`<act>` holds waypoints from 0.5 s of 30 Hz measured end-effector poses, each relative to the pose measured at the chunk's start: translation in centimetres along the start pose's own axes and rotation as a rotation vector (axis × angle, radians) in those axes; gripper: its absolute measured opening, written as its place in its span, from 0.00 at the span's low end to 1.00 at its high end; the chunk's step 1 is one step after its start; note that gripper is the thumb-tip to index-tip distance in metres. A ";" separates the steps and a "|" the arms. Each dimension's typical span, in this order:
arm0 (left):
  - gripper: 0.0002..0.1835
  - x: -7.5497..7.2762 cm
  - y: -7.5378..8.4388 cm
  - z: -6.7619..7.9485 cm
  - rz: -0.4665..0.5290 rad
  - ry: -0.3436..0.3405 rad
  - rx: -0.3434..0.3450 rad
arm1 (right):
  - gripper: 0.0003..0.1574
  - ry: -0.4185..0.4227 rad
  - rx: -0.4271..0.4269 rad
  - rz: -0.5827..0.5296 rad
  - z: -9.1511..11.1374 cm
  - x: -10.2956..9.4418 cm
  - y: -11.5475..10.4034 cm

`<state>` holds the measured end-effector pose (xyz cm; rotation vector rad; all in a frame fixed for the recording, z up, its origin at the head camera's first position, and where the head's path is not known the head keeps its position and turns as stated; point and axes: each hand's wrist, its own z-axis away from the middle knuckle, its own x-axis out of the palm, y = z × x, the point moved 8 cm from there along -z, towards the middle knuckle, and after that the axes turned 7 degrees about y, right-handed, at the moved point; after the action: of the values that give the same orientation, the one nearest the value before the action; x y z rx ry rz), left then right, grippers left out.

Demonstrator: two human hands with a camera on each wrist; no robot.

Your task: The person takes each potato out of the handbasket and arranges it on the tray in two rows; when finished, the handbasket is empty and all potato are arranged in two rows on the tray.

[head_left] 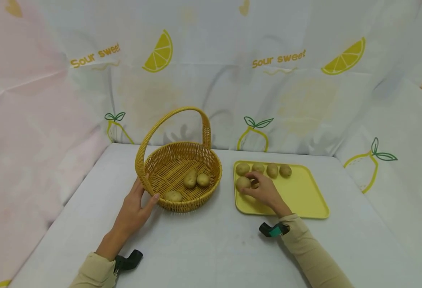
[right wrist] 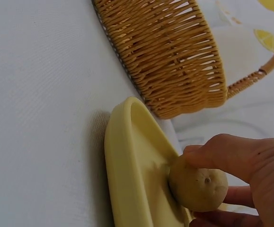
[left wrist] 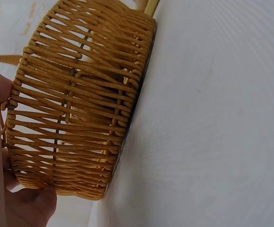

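Note:
A round wicker basket [head_left: 182,206] with a tall arched handle stands left of centre. My left hand [head_left: 133,212] holds its left side near the handle's foot, the thumb at the rim; the left wrist view shows the fingers [left wrist: 30,205] against the woven wall. Inside lie three potatoes, one of them an oblong potato [head_left: 190,179]. Over the left part of the yellow tray [head_left: 297,198], my right hand [head_left: 265,192] pinches a round potato [right wrist: 198,184] between thumb and fingers, close over the tray's surface.
Along the tray's back edge sits a row of several potatoes, among them a potato [head_left: 272,170] beyond my right hand. The white-covered table [head_left: 211,248] meets a printed cloth backdrop [head_left: 211,80] behind the basket and tray.

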<state>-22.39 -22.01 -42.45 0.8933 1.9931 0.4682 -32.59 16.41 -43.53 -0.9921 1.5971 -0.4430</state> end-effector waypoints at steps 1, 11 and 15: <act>0.40 0.0 0.0 0.0 -0.001 0.002 -0.001 | 0.29 -0.004 -0.007 0.000 0.0 0.0 -0.1; 0.40 -0.1 0.2 0.0 0.002 0.008 -0.003 | 0.28 0.001 -0.026 0.031 0.0 -0.1 -0.4; 0.40 -0.1 0.2 0.0 0.003 0.007 -0.006 | 0.28 -0.008 -0.022 0.028 0.0 -0.1 -0.3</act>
<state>-22.29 -21.93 -42.25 0.8920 1.9963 0.4798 -32.51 16.32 -43.31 -0.9853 1.6102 -0.4031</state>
